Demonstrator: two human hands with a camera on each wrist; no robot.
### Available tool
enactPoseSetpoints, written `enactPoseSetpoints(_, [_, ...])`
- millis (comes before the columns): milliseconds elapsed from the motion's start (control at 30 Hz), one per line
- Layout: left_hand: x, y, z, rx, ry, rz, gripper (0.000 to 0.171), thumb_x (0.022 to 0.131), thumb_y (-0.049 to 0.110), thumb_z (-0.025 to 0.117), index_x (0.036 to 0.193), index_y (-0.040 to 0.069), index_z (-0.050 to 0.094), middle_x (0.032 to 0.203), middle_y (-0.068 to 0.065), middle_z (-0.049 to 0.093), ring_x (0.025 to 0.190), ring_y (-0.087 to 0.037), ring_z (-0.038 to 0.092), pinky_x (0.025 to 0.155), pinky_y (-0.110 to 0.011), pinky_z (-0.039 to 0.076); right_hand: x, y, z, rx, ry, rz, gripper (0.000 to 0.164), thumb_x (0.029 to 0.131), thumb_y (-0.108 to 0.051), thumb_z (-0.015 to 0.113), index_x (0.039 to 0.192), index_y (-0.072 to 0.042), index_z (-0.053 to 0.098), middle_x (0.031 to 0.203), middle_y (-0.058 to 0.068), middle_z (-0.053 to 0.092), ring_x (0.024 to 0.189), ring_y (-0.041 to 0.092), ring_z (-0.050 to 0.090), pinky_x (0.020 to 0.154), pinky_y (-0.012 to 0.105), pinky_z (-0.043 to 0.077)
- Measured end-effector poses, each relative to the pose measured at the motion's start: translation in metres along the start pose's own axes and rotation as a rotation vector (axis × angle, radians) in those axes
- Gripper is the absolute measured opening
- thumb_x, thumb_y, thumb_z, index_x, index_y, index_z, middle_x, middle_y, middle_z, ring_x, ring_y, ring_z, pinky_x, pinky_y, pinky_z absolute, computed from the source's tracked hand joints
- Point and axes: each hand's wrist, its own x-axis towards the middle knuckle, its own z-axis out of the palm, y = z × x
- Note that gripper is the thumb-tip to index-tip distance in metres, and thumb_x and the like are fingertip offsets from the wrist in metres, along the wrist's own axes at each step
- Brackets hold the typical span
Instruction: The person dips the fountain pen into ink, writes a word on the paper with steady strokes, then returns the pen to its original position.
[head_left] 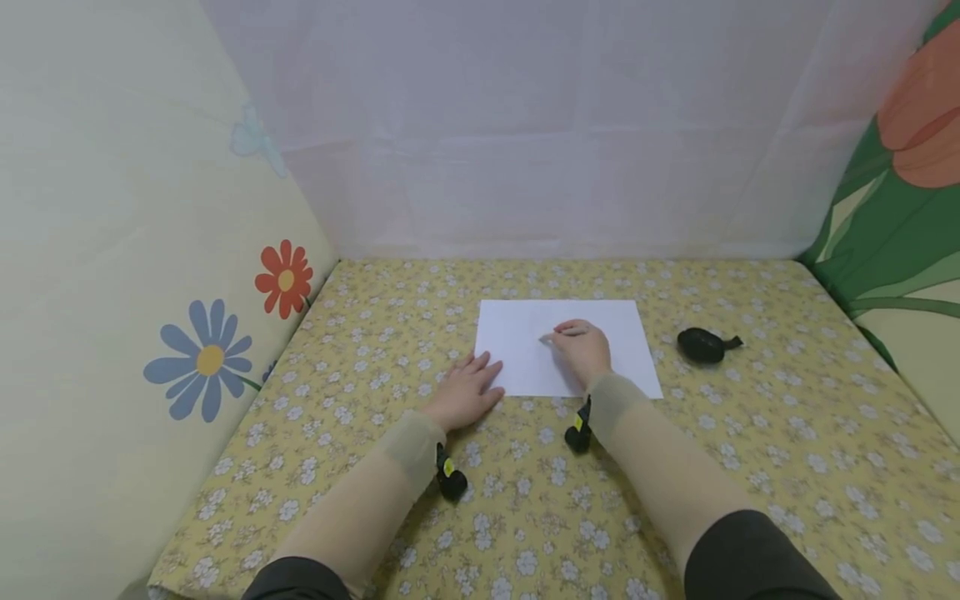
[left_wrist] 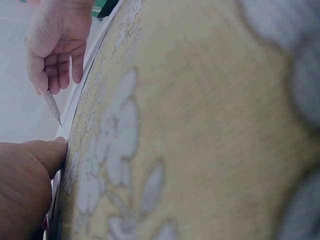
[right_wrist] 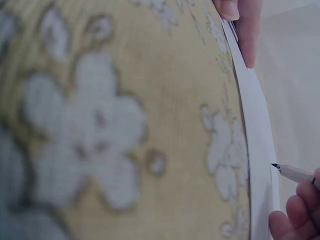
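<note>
A white sheet of paper (head_left: 517, 333) lies flat on the flowered tablecloth. My right hand (head_left: 583, 350) rests over its middle and pinches a pale-barrelled pen (right_wrist: 297, 173). The pen has a dark, pointed tip, aimed left and at or just above the paper; contact is hard to judge. At the sheet's lower left corner, my left hand (head_left: 463, 392) lies with fingers spread, fingertips on the paper's edge and the palm on the cloth. In the left wrist view, the left thumb (left_wrist: 47, 152) reaches the edge of the sheet. No marks on the paper can be made out.
To the right of the paper sits a black oval object (head_left: 701, 345) with a short tail. The yellow flowered tablecloth (head_left: 360, 358) covers the table. A white backdrop (head_left: 480, 150) hangs behind, and flower-printed panels stand at both sides.
</note>
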Motion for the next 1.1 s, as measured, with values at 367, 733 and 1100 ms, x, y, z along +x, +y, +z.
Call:
enactPoseSetpoints(367, [-0.001,0.001,-0.002,-0.007,-0.009,0.000,0.053,0.089,0.046,0.033,0.136,0.024,0.023,0.142,0.000,0.010,0.128,-0.022,0.003,0.100,-0.042,0.001,0.002,0.006,-0.007,0.009,0.017,0.004,0.022,0.072,-0.030,0.067,0.089,-0.017,0.063,0.092,-0.002,0.058,0.085,0.016,0.050,0.073,0.031,0.041])
enactPoseSetpoints(733, [0.000,0.001,-0.001,-0.006,-0.013,-0.010,0.053,0.089,0.046,0.034,0.136,0.025,0.023,0.142,0.002,0.010,0.128,-0.021,0.003,0.101,-0.041,0.001,0.002,0.010,-0.015,0.029,0.020,0.028,0.023,0.071,-0.029,0.068,0.089,-0.017,0.064,0.094,-0.003,0.056,0.085,0.015,0.050,0.073,0.030,0.041])
enactPoseSetpoints(1100, [-0.001,0.000,-0.002,-0.016,-0.010,0.001,0.054,0.089,0.046,0.034,0.137,0.024,0.023,0.142,0.001,0.010,0.128,-0.022,0.003,0.101,-0.042,0.001,0.002,0.009,-0.023,0.035,0.028,0.040,0.024,0.070,-0.029,0.069,0.089,-0.016,0.063,0.095,-0.002,0.056,0.087,0.016,0.049,0.074,0.030,0.041])
